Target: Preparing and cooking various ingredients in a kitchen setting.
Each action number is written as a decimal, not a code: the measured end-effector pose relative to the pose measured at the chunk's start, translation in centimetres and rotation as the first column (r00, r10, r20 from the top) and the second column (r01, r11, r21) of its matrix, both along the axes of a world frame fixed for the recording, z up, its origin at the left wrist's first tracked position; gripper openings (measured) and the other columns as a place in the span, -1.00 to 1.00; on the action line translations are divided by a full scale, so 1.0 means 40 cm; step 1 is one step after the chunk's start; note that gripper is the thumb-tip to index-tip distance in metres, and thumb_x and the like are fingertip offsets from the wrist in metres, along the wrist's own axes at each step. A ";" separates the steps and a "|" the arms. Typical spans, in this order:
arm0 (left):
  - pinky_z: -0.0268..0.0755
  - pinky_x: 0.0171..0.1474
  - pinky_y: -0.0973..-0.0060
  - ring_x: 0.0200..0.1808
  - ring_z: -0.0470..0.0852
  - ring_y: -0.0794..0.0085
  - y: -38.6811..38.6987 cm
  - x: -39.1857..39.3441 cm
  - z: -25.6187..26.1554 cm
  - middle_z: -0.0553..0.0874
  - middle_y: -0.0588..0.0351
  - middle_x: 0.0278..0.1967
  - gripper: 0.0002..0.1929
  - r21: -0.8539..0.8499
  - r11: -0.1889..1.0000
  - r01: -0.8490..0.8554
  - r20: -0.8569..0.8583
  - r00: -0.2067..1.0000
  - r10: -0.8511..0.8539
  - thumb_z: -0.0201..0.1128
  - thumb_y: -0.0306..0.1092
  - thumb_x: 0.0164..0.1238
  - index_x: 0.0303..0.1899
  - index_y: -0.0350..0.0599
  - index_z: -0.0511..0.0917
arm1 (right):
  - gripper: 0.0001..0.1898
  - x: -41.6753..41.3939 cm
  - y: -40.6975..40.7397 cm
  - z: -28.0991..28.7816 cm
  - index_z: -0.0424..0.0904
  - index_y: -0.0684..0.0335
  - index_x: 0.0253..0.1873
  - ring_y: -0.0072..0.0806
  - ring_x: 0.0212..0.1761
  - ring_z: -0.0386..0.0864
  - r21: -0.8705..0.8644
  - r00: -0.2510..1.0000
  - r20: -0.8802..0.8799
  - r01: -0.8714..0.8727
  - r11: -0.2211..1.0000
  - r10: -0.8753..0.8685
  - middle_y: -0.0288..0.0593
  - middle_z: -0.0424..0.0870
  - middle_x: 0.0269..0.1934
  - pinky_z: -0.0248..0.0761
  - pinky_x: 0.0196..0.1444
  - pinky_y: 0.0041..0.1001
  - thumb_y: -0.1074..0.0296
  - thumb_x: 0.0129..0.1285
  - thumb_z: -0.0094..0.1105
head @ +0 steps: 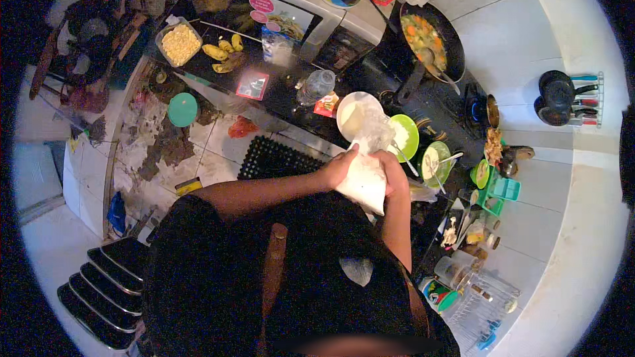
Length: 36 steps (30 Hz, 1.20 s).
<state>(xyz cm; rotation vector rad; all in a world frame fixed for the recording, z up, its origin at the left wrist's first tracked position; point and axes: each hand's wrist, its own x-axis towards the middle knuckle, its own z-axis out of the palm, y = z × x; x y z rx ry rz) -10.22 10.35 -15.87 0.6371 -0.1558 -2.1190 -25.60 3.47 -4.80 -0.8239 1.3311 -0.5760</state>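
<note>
A clear plastic bag of white powder (364,178) is between my two hands, its loose upper end lying over a white bowl (342,121). My left hand (338,171) grips the bag's left side, thumb up along the plastic. On the other side, my right hand (392,171) holds it just below the gathered neck. Pale contents show inside the white bowl. Touching distance to the right is a lime green bowl (412,134) with white powder and a spoon. A green bowl (441,151) beside it holds a pale mixture and spoons.
A wok (459,44) of chopped vegetables sits on the stove, near a lit burner (475,111). Left along the dark counter are a plastic bottle (317,87), a red-edged packet (252,85), yellow pieces of food (216,52) and a tub of yellow bits (181,44).
</note>
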 end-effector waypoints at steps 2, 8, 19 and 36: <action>0.59 -0.11 0.40 -0.26 0.74 0.31 -0.015 -0.007 -0.017 0.72 -0.03 -0.15 -0.43 0.007 1.000 0.028 -0.211 0.977 -0.026 -0.09 0.13 0.57 0.11 -0.30 0.51 | -0.60 0.078 0.009 0.123 0.52 0.45 0.03 -0.20 -0.35 0.72 0.188 0.993 0.079 0.073 0.979 -0.089 0.01 0.69 -0.26 0.65 -0.28 -0.25 0.31 0.13 0.19; 0.59 -0.16 0.39 -0.25 0.74 0.34 -0.034 -0.082 -0.077 0.73 0.02 -0.17 -0.54 -0.109 0.994 0.024 -0.285 0.957 -0.055 0.01 0.00 0.56 0.09 -0.28 0.52 | -0.63 0.113 0.005 0.190 0.56 0.45 -0.04 -0.22 -0.40 0.70 0.255 1.000 0.025 -0.017 0.967 0.011 0.01 0.69 -0.32 0.63 -0.36 -0.27 0.31 0.11 0.18; 0.56 -0.20 0.46 -0.30 0.69 0.49 -0.016 0.046 0.213 0.72 0.13 -0.23 -0.68 -0.188 0.981 0.051 0.222 0.975 -0.009 0.13 -0.17 0.53 0.04 -0.26 0.55 | -0.67 0.033 -0.020 0.040 0.60 0.40 0.00 -0.36 -0.41 0.69 0.007 0.967 -0.216 -0.138 0.990 0.137 -0.06 0.71 -0.29 0.57 -0.38 -0.39 0.34 0.18 0.30; 0.56 -0.22 0.44 -0.31 0.69 0.48 -0.015 0.044 0.245 0.71 0.13 -0.27 -0.69 -0.170 0.971 0.166 0.248 0.961 -0.121 0.11 -0.19 0.52 0.00 -0.29 0.55 | -0.77 0.072 -0.041 0.093 0.63 0.42 -0.05 -0.41 -0.38 0.68 -0.082 0.969 -0.226 -0.118 0.990 0.097 -0.09 0.73 -0.27 0.57 -0.36 -0.42 0.40 0.28 0.27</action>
